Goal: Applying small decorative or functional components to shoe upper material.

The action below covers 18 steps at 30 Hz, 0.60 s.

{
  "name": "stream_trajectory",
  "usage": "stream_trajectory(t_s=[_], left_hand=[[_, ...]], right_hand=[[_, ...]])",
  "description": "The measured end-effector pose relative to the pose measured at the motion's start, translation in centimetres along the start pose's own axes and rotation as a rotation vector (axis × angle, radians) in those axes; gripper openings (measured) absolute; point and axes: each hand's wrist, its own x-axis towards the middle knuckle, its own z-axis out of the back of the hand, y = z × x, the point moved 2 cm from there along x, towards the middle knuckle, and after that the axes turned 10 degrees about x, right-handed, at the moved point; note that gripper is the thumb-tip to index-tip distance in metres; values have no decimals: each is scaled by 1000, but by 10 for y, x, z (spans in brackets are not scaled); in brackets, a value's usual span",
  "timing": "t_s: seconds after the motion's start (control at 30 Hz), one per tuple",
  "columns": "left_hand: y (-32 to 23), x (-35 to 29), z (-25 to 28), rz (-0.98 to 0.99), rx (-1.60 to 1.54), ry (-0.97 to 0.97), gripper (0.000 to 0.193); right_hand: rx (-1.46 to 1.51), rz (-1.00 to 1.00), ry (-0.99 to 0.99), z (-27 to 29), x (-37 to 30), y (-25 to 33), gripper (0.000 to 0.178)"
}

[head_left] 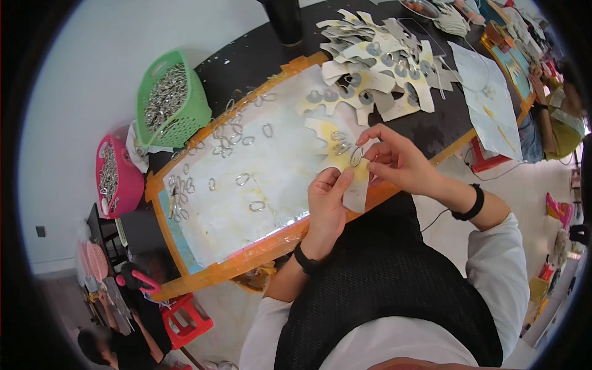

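Observation:
My left hand (329,203) pinches the lower part of a pale cut sheet piece (316,131) with finger-like edges and yellow stains, thumb on top. On this piece lie a few oval metal rings (338,136). My right hand (398,159) is curled at the piece's right side, its fingertips closed against another oval metal ring (356,156); part of their grip is hidden. More loose rings (242,179) are scattered across the white, yellow-stained work sheet (209,228) to the left.
A pile of similar cut pieces (401,74) lies at the far side. Green (196,102) and pink (126,185) baskets of rings stand at left, a black cylindrical container (283,24) at the back. Orange tape (234,268) edges the sheet. Other people sit at right and lower left.

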Motion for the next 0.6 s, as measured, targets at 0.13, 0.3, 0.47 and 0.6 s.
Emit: stream_trajectory(t_s=[0.13,0.3,0.47,0.6], left_hand=[[17,-4,16,-130,98,69,8],[10,-18,4,-141,238,-72,7],[17,-22,22,-192,311,-200,9],[15,-27,22,-203,305,-212,11]], right_hand=[[18,65,-36,2,-18,-18,37],[74,142,34,4,-20,-36,39],[460,149,53,-1,-19,-41,33],[56,288,-99,-4,-19,-48,19]])
